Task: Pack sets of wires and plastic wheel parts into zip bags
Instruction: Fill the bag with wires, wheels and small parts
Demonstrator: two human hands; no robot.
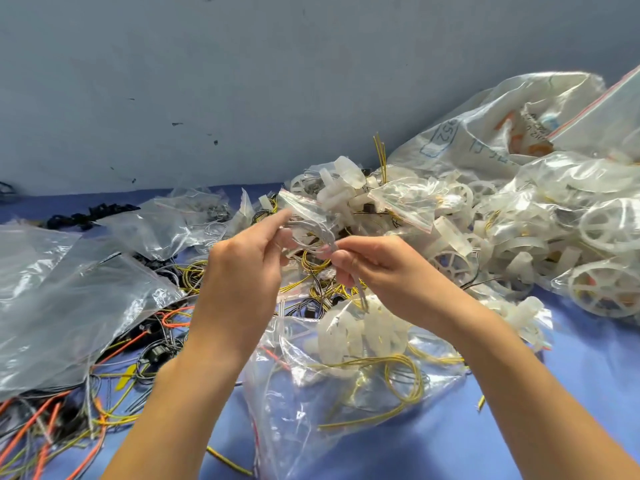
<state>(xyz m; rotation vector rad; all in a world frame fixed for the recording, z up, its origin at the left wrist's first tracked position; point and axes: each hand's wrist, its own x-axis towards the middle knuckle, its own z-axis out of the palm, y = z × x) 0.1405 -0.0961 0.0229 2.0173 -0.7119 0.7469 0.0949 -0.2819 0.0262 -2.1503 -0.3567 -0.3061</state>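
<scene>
Both hands are raised over the blue table. My left hand (pixel 242 268) holds a small clear zip bag (pixel 304 211) by its mouth, fingers curled at its edge. My right hand (pixel 377 268) pinches a loop of grey-white wire (pixel 311 233) at the bag's opening; the wire's tail hangs down below the fingers. Below the hands lies a larger clear zip bag (pixel 346 393) holding white plastic wheel parts (pixel 360 334) and yellow wire coils (pixel 405 375).
A heap of white wheels and strips (pixel 460 237) and filled bags (pixel 588 209) covers the right back. Empty clear bags (pixel 69 299) lie at left. Orange, yellow and black wires (pixel 69 410) tangle at the lower left. A grey wall rises behind.
</scene>
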